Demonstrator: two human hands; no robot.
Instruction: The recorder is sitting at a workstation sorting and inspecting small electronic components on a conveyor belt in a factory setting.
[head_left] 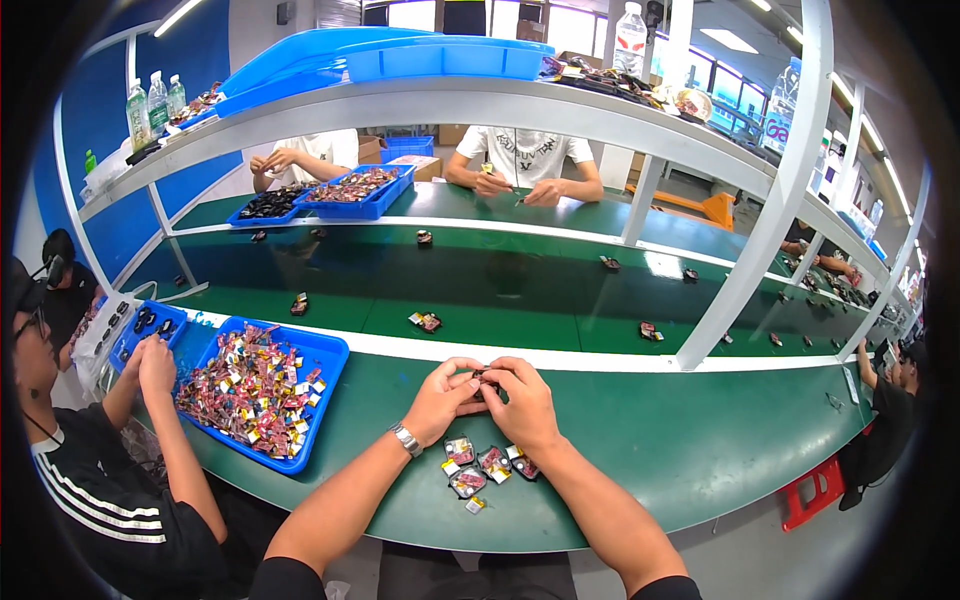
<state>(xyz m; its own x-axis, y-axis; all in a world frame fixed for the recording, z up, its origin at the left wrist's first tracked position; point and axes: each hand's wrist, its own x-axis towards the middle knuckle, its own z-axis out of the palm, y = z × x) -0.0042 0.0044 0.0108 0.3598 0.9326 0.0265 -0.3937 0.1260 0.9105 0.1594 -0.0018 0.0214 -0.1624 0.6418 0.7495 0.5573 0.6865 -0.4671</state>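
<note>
My left hand [443, 398] and my right hand [522, 402] meet above the green workbench [680, 440], both pinching one small dark part [484, 380] between the fingertips. A silver wristwatch [405, 438] sits on my left wrist. Just below my hands lies a small cluster of wrapped parts [482, 466] in red, white and yellow. Most of the held part is hidden by my fingers.
A blue tray [325, 385] heaped with small wrapped parts stands to my left. A co-worker in a black shirt [110, 500] sits at the left, hands at another blue tray [150, 322]. Loose parts [426, 321] lie on the green conveyor. Two people sit across, beside blue trays [375, 205].
</note>
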